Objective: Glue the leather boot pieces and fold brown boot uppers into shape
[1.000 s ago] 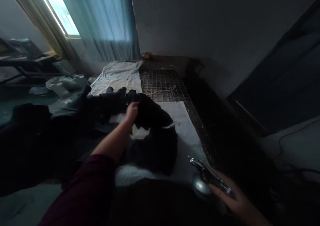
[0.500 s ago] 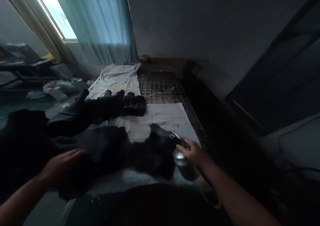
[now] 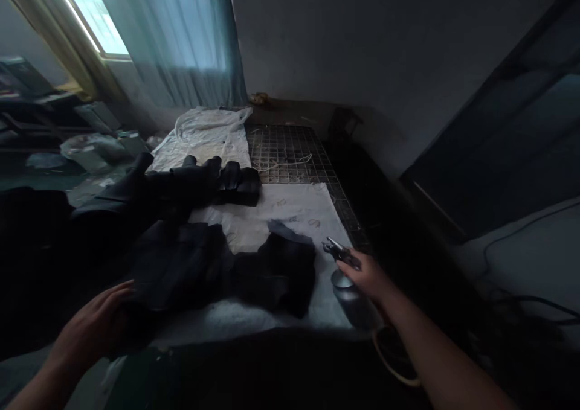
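My right hand (image 3: 369, 277) is wrapped round the handle of a metal spray gun (image 3: 339, 253). A silvery cup (image 3: 347, 295) hangs below the gun, and a yellowish hose (image 3: 394, 361) loops down beside my forearm. The nozzle points left, toward a dark flat piece of material (image 3: 290, 265) on the white sheet. My left hand (image 3: 93, 322) lies at the near edge of another dark piece (image 3: 181, 265), fingers stretched out; its thumb is lost in shadow. Whether the pieces are cloth or leather I cannot tell.
A row of dark rolled or folded pieces (image 3: 203, 180) lies behind. The white sheet (image 3: 308, 205) covers part of a wire-grid table (image 3: 290, 144), with a crumpled white cloth (image 3: 208, 132) at its far left. Boxes and bags (image 3: 93, 150) stand left, below the curtained window.
My right hand and the spray gun have moved right, away from the dark piece. My left hand has shifted left and slightly down. The view has tilted slightly.
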{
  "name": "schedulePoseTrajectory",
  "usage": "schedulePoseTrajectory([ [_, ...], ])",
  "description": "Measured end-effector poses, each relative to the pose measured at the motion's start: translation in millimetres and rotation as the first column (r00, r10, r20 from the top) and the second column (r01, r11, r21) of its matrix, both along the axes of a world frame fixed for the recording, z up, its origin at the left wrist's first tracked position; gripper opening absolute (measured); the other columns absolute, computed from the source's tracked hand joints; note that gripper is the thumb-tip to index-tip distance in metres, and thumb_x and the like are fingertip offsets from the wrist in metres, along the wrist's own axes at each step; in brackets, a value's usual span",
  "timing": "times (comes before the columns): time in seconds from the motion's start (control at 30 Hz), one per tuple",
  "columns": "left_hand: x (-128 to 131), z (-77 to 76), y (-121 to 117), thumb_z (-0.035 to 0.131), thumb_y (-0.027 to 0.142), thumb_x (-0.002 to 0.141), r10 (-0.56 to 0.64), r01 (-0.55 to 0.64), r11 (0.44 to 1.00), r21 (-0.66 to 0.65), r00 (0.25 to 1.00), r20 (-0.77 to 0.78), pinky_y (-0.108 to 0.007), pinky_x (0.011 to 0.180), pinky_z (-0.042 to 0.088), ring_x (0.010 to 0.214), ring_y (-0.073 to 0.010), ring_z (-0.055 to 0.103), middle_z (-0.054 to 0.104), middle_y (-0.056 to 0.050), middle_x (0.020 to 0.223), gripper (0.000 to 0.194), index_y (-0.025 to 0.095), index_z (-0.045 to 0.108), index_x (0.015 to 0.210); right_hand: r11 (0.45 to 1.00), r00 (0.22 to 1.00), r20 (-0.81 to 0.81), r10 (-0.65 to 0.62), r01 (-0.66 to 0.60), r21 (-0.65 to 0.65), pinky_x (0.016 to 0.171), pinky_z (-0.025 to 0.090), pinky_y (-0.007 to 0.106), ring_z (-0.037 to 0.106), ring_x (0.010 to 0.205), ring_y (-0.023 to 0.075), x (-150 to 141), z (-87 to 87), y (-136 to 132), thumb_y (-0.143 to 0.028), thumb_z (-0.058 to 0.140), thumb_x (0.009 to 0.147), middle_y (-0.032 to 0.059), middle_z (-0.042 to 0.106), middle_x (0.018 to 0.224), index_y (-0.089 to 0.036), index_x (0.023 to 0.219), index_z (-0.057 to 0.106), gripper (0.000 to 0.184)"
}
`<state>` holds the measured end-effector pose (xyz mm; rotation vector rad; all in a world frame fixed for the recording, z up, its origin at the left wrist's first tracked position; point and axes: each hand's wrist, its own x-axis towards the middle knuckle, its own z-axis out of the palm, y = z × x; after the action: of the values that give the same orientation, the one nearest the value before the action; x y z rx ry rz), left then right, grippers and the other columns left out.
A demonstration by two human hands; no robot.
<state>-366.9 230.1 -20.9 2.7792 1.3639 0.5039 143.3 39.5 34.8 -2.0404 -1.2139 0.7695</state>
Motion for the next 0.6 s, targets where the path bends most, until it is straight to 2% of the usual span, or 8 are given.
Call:
schedulePoseTrajectory([
  [0.2,41.5,16.2,-0.1,0.038,0.027,0.081,-0.217,0.229,0.964,0.134,0.971,-0.099,-0.033,0.071,0.050,0.083,-0.0223,0.063,0.062,-0.011,0.105,0.021,0.021,0.050,0.097,0.978,0.972,-0.133,0.192,-0.200,-0.050,0.072,0.049,0.033,0.062,0.079,0.0233,-4.4,8.4,-49.6,-0.034,0.052,0.074,0.0075,0.068,0.088,-0.014,0.105,0.063,0.038],
  [0.33,52.4,22.8,0.6,0.039,0.026,0.079,-0.223,0.240,0.962,0.131,0.966,-0.134,-0.033,0.072,0.049,0.084,-0.0227,0.063,0.062,-0.012,0.107,0.024,0.018,0.054,0.097,0.949,0.941,-0.224,0.255,-0.288,-0.127,0.089,0.044,0.041,0.058,0.101,0.0287,-9.2,15.7,-71.3,-0.034,0.056,0.072,0.0099,0.064,0.110,-0.017,0.111,0.062,0.043],
  [0.43,50.8,24.9,-2.0,0.040,0.025,0.080,-0.243,0.267,0.954,0.135,0.955,-0.169,-0.031,0.071,0.049,0.085,-0.0216,0.062,0.061,-0.013,0.109,0.024,0.016,0.053,0.098,0.916,0.915,-0.286,0.286,-0.348,-0.197,0.095,0.040,0.045,0.054,0.108,0.0311,-7.4,15.9,-81.6,-0.034,0.059,0.068,0.0099,0.061,0.117,-0.019,0.113,0.062,0.047],
  [0.6,47.6,25.8,-16.3,0.039,0.020,0.077,-0.204,0.231,0.962,0.149,0.963,-0.175,-0.033,0.075,0.049,0.089,-0.0226,0.061,0.060,-0.015,0.109,0.024,0.014,0.053,0.096,0.926,0.929,-0.255,0.267,-0.321,-0.199,0.096,0.039,0.046,0.052,0.111,0.0317,-9.4,12.9,-74.1,-0.042,0.056,0.072,0.0128,0.057,0.122,-0.015,0.118,0.057,0.054],
])
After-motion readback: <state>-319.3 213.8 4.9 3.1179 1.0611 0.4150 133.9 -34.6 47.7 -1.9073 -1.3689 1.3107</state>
